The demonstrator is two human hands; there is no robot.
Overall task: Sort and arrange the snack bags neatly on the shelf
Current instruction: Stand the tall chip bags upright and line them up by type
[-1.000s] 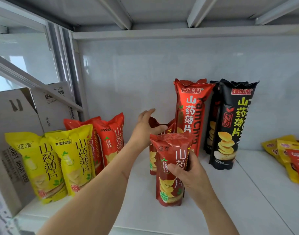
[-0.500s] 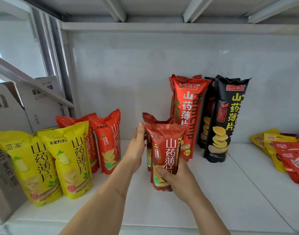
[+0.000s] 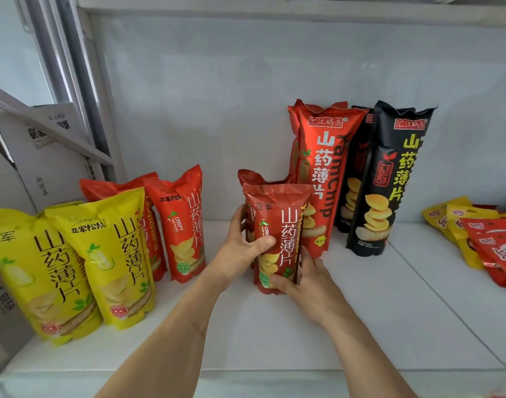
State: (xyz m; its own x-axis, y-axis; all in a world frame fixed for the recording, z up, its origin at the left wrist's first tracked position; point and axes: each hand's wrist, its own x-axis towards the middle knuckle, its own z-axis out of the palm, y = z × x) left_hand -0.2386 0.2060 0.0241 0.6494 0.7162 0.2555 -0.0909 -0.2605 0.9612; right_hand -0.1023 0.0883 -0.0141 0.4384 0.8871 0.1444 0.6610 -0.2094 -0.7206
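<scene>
A white shelf board runs across the view, with a seam crossing it on the right. Behind it stands a plain, pale grey back panel, evenly lit by soft daylight. A pale beam spans the top edge. At the left, grey metal uprights rise beside a slanted brace. Past them sit cardboard boxes printed with dark lettering, 1 reading "WHEAT BEER", against a bright, whitish wall.
</scene>
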